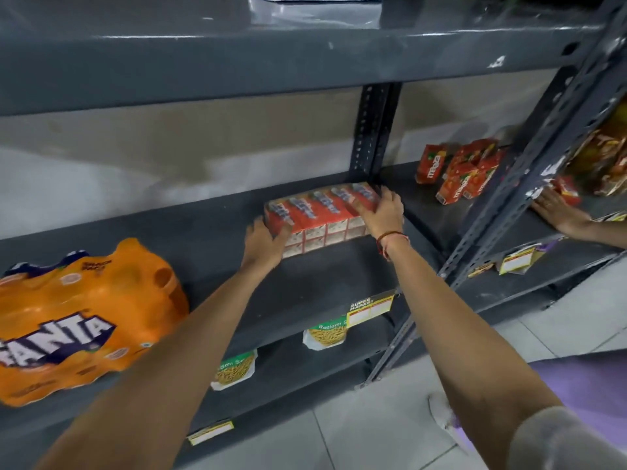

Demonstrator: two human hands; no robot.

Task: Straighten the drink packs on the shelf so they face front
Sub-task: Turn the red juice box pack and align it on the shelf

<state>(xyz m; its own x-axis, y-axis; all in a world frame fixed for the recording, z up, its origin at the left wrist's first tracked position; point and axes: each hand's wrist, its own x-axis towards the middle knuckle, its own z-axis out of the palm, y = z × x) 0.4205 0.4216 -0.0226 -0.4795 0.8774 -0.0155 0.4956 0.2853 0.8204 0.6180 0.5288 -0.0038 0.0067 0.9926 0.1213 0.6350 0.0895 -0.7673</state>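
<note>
Gripping red pack (322, 213); both hands

You face a dark grey metal shelf (322, 283). On its left end sits an orange Fanta pack (81, 320), overhanging the front edge. Near the middle, toward the back, lies a red shrink-wrapped carton pack (322, 212), set at an angle to the front edge. On the neighbouring shelf (437, 212) to the right, loose red Maaza cartons (464, 174) stand and lean in a jumble.
</note>
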